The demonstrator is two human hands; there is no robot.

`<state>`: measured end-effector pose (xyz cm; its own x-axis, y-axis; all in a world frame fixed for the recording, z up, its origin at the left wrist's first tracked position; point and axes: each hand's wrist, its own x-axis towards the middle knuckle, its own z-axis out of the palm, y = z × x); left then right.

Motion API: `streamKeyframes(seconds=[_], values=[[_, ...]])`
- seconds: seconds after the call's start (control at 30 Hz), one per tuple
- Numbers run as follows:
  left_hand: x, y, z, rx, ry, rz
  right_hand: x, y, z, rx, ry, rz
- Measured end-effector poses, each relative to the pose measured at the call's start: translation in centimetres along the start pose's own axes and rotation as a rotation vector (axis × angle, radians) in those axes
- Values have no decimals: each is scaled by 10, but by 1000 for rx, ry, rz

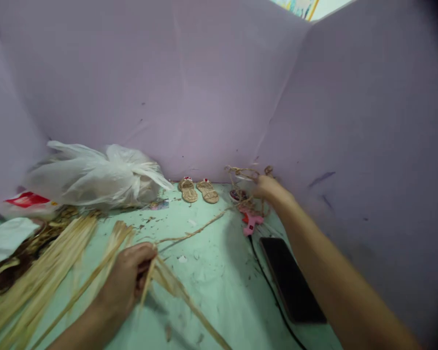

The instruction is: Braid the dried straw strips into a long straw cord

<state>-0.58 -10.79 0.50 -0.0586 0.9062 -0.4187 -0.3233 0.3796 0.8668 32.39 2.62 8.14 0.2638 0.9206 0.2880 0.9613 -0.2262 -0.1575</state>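
Observation:
My left hand [126, 272] is closed at the lower left, pinching pale fibre strands [175, 287] that hang down toward the lower edge. From its fingertips a twisted cord [197, 234] runs up and right to a tangle of cord near the back wall. My right hand [268, 188] reaches to that tangle [243, 171]; its fingers are partly hidden, and what they grip cannot be made out. Just below the tangle lie a pink object [253, 222] and a small dark round item [238, 195]. Two small woven sandals [208, 191] with red-and-white trim rest by the wall.
Long pale fibre strips [54, 267] spread over the green surface [219, 272] at left. Behind them sits a white plastic bag [102, 177]. A dark phone [292, 279] and black cable [268, 279] lie under my right forearm. Purple walls enclose the surface.

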Motion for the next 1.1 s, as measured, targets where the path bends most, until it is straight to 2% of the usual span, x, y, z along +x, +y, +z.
streamKeyframes(seconds=[0.03, 0.07, 0.13, 0.17, 0.2, 0.27, 0.3, 0.33, 0.37, 0.4, 0.47, 0.53, 0.63, 0.7, 0.8, 0.93, 1.0, 1.1], values=[[1, -7, 1, 28, -71, 1, -11, -9, -1, -54, -33, 64], [3, -12, 1, 49, -107, 17, -24, -20, -3, -77, -4, 85], [6, -17, -1, 122, -202, 23, -54, -46, -7, 0, 137, 44], [7, -18, -3, 153, -224, 39, -70, -59, -8, 108, 126, -9], [7, -18, -4, 186, -245, 48, -87, -73, -6, 253, 52, -50], [7, -17, -5, 241, -276, 68, -120, -98, 6, 565, -291, -102], [6, -17, -5, 265, -295, 71, -133, -108, 15, 677, -474, -127], [5, -18, -5, 282, -314, 74, -143, -117, 25, 745, -603, -171], [4, -19, -5, 296, -334, 76, -149, -122, 36, 775, -643, -204], [3, -20, -5, 302, -353, 78, -151, -125, 46, 776, -623, -215], [3, -22, -5, 307, -377, 81, -146, -125, 60, 745, -476, -217], [3, -23, -5, 312, -387, 76, -137, -120, 68, 723, -408, -300], [5, -21, -7, 316, -369, 75, -127, -114, 74, 668, -476, -629], [7, -19, -9, 300, -333, 83, -123, -109, 79, 604, -515, -757], [14, -18, -16, 242, -258, 94, -114, -97, 88, 624, -557, -650], [24, -19, -17, 197, -179, 71, -92, -80, 95, 876, -706, -416], [29, -20, -10, 235, -151, 38, -78, -78, 99, 949, -671, -337], [38, -20, 9, 318, -104, 9, -56, -89, 111, 943, -490, -298]])
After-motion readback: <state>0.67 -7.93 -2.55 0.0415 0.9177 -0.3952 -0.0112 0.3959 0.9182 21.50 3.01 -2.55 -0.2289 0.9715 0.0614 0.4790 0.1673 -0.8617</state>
